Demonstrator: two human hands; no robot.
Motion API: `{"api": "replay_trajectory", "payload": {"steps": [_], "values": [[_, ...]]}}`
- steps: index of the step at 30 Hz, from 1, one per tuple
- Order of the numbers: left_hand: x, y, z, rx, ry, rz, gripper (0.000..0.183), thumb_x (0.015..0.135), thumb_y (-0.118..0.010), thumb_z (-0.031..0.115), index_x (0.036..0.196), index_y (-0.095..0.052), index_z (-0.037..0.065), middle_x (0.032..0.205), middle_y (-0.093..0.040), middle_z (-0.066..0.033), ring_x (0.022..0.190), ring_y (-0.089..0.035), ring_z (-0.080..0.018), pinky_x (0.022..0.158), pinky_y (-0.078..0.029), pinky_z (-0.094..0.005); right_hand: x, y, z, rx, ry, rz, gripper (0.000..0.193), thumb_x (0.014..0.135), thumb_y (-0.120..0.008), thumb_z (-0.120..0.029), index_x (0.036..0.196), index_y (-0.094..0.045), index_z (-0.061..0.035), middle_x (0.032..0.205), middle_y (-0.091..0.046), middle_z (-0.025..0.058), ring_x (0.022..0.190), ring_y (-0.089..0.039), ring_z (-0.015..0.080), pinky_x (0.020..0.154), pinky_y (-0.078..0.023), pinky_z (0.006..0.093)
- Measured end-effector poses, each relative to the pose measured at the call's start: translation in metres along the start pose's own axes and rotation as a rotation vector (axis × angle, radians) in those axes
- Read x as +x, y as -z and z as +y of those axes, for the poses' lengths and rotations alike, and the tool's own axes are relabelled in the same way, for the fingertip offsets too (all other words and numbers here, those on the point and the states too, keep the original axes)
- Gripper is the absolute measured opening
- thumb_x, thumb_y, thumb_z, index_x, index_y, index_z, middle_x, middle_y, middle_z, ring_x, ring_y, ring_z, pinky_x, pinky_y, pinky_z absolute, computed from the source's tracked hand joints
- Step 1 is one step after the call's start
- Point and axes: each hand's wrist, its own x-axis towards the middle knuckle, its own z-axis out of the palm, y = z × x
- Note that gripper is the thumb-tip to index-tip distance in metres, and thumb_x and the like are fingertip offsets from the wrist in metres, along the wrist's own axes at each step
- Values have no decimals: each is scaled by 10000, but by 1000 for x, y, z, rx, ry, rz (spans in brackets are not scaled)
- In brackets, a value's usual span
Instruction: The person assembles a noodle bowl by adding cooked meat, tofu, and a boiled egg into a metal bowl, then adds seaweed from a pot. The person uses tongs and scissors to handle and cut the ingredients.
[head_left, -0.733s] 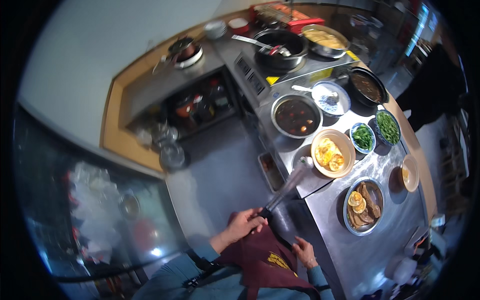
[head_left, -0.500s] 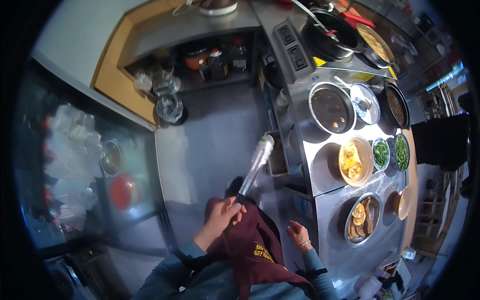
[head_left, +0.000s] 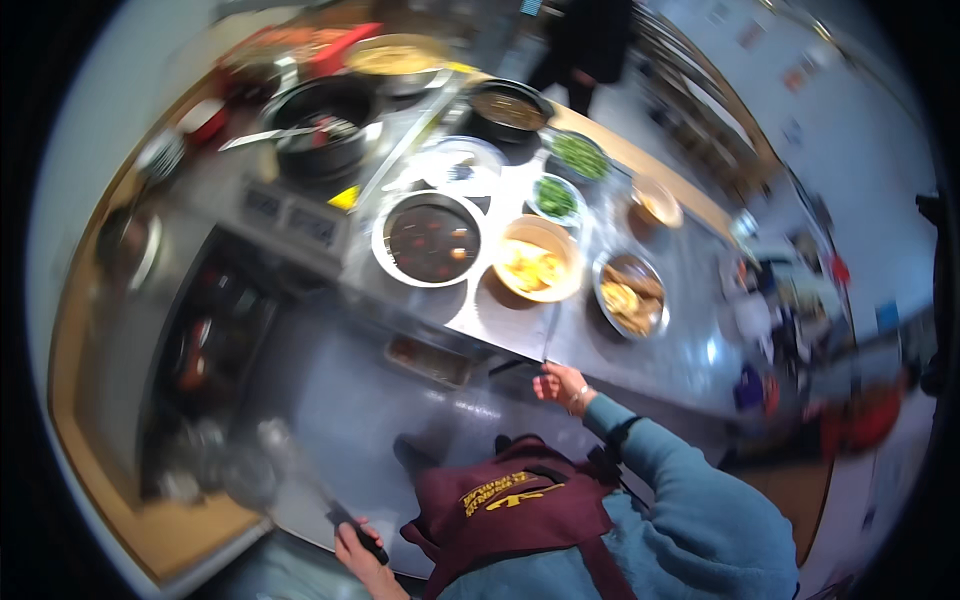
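Observation:
At the lower left, my left hand [head_left: 357, 545] is closed round the black handle of a long tool [head_left: 356, 532]. Its far part is smeared by motion and points up and left. My right hand [head_left: 562, 386] hovers beside the counter's front edge, fingers loosely bent and apart, with nothing visible in them. On the steel counter [head_left: 640, 372] nearby sit a metal bowl of fried eggs and brown slices [head_left: 656, 318] and a tan bowl of yellow egg pieces [head_left: 572, 283]. A white-rimmed pot of dark broth [head_left: 378, 246] stands left of these.
Two bowls of chopped greens [head_left: 580, 157], a black pot [head_left: 510, 110] and a blue-patterned plate [head_left: 440, 165] stand farther back. A large black pan [head_left: 318, 155] is on the stove side. A person in dark clothing [head_left: 597, 45] stands beyond the counter.
My view has swung right toward the counter. My left hand has dropped to the lower left with the tool. My right hand has come up to the counter's edge.

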Motion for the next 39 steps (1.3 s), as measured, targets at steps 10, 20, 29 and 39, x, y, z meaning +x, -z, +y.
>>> {"api": "replay_trajectory", "payload": {"steps": [10, 20, 29, 39], "values": [[91, -114, 142, 357, -95, -403, 210, 988, -603, 190, 900, -610, 0, 702, -623, -71, 564, -551, -92, 494, -425, -218, 11, 130, -62, 842, 508, 198, 363, 983, -610, -289, 1156, -595, 30, 1061, -679, 221, 991, -673, 341, 867, -593, 461], [60, -215, 135, 391, -87, -417, 231, 1021, -618, 231, 1000, -681, 10, 740, -640, -12, 634, -578, -55, 541, -448, -203, 69, 165, -51, 779, 470, 227, 607, 968, -614, -456, 1407, -518, -47, 1109, -691, 148, 1040, -639, 290, 1063, -455, 497], [100, -177, 157, 233, -84, -218, 252, 1032, -575, 220, 921, -649, 6, 719, -607, -31, 614, -551, -89, 542, -430, -241, -17, -104, -99, -108, -1, -406, 362, 992, -637, -390, 1133, -645, -56, 1064, -736, 82, 862, -703, 255, 726, -578, 354], [231, -155, 232, 328, -213, -358, 306, 1027, -599, 308, 865, -668, 58, 604, -580, 0, 472, -514, -87, 439, -386, -232, -93, -365, -155, -324, 281, -606, 381, 1008, -618, -111, 1352, -565, 44, 1057, -726, 160, 871, -697, 153, 859, -572, 299]]}}
